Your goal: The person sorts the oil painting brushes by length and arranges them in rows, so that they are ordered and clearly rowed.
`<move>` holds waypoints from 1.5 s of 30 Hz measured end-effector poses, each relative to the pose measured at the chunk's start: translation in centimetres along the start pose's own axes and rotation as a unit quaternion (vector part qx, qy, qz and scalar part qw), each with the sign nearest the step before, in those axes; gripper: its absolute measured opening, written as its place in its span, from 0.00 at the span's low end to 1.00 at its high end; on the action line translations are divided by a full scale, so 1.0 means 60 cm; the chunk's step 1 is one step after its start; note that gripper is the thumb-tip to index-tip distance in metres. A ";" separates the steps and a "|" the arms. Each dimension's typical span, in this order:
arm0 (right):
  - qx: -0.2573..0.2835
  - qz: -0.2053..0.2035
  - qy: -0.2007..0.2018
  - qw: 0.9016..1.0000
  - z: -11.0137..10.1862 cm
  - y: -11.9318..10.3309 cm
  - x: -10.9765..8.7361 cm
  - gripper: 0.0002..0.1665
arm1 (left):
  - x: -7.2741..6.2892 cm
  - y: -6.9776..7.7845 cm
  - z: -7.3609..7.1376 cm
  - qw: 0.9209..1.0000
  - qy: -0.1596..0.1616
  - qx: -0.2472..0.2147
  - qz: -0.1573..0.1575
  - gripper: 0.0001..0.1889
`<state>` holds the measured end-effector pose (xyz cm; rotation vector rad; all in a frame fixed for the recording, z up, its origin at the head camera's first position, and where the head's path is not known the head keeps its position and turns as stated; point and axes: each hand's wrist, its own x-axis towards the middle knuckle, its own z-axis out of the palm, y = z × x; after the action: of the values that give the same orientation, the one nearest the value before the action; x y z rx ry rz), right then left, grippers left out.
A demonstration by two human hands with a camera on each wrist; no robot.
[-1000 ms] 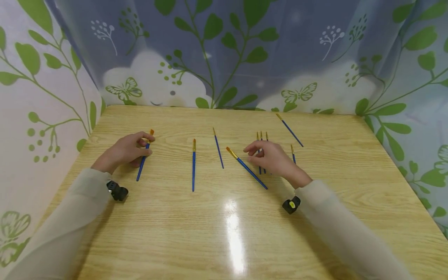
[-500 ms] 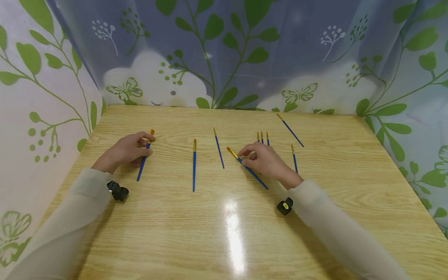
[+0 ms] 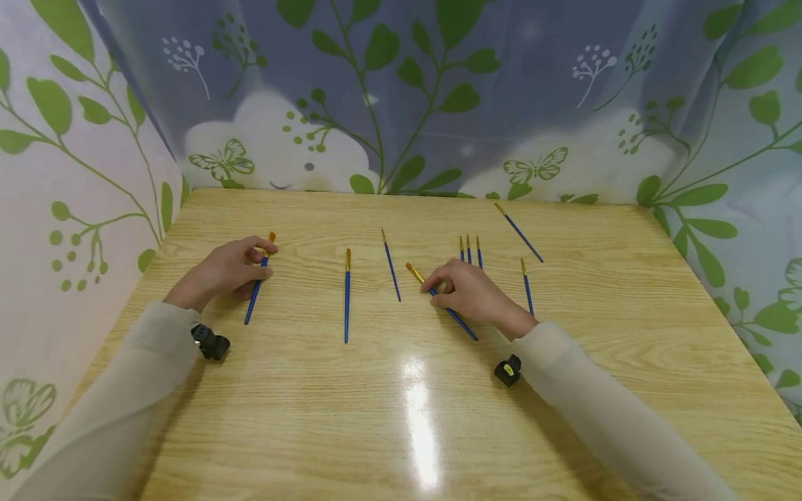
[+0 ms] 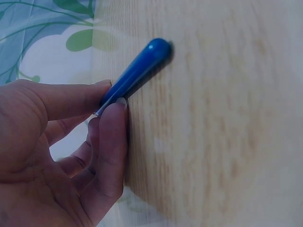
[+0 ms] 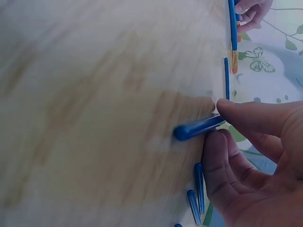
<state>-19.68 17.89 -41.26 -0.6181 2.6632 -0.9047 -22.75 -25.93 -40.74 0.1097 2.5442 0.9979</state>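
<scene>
My left hand (image 3: 228, 268) pinches a blue-handled paintbrush (image 3: 252, 306) with a flat orange tip, at the left of the table. The left wrist view shows its rounded blue handle (image 4: 142, 66) sticking out past the thumb and finger. Near the middle right, my right hand (image 3: 471, 292) pinches a slanted blue paintbrush (image 3: 464, 325) just below its gold ferrule. That brush's orange tip points to the far left. In the right wrist view its handle end (image 5: 189, 131) juts from between thumb and fingers, close to the tabletop.
Between the hands lie a thicker paintbrush (image 3: 347, 299) and a thin paintbrush (image 3: 391, 268). Three thin brushes (image 3: 468, 250) are partly hidden behind my right hand. Farther right lie a slanted brush (image 3: 520, 235) and another thin brush (image 3: 528, 289). A leaf-patterned curtain (image 3: 401, 97) borders the table.
My right hand has moved left and slightly nearer, from over the three thin brushes to the slanted paintbrush, and now pinches it. The left hand stays put with its brush.
</scene>
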 end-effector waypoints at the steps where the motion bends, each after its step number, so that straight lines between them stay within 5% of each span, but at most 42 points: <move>1: -0.001 0.001 0.000 1.000 0.001 0.000 0.000 0.12 | 0.000 0.000 0.000 1.000 0.000 0.000 -0.001 0.27; 26: -0.011 -0.019 -0.024 0.999 -0.008 -0.003 0.005 0.22 | 0.000 -0.001 0.000 1.000 -0.002 -0.010 -0.001 0.26; 45: 0.000 -0.034 -0.030 0.999 -0.008 0.002 -0.004 0.21 | -0.005 0.003 0.000 1.000 -0.007 -0.028 0.004 0.26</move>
<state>-19.67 18.35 -40.91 -0.7270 2.6040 -0.8897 -22.50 -25.90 -40.52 0.1113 2.5027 1.0660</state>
